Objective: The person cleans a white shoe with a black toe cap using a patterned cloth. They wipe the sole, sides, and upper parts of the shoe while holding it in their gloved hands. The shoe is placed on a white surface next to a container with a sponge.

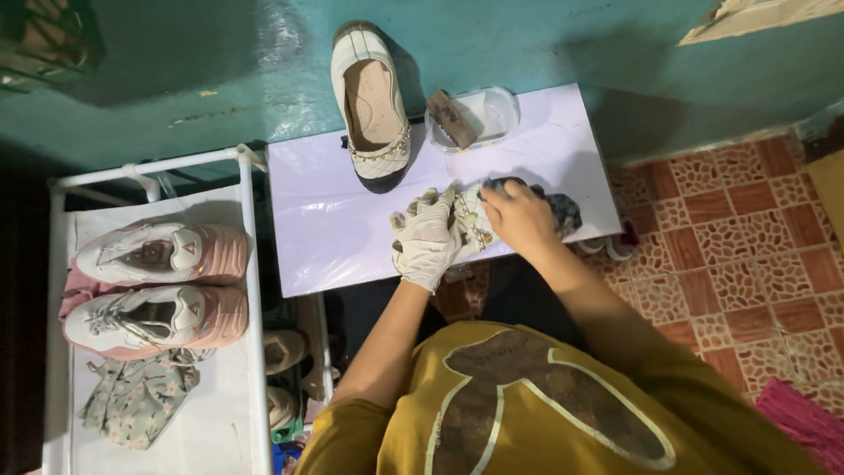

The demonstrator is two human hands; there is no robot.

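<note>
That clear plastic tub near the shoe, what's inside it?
A brown rectangular block, perhaps a brush or sponge, leans in the clear tub, jutting over its rim. The tub floor beneath the block is hidden.

A pair of pink and white sneakers [158, 286] sits on a white rack [251, 308], with a crumpled flowered cloth [136, 396] just below them. The floor [747, 255] has red patterned tiles, and the wall [176, 79] is teal.
</note>
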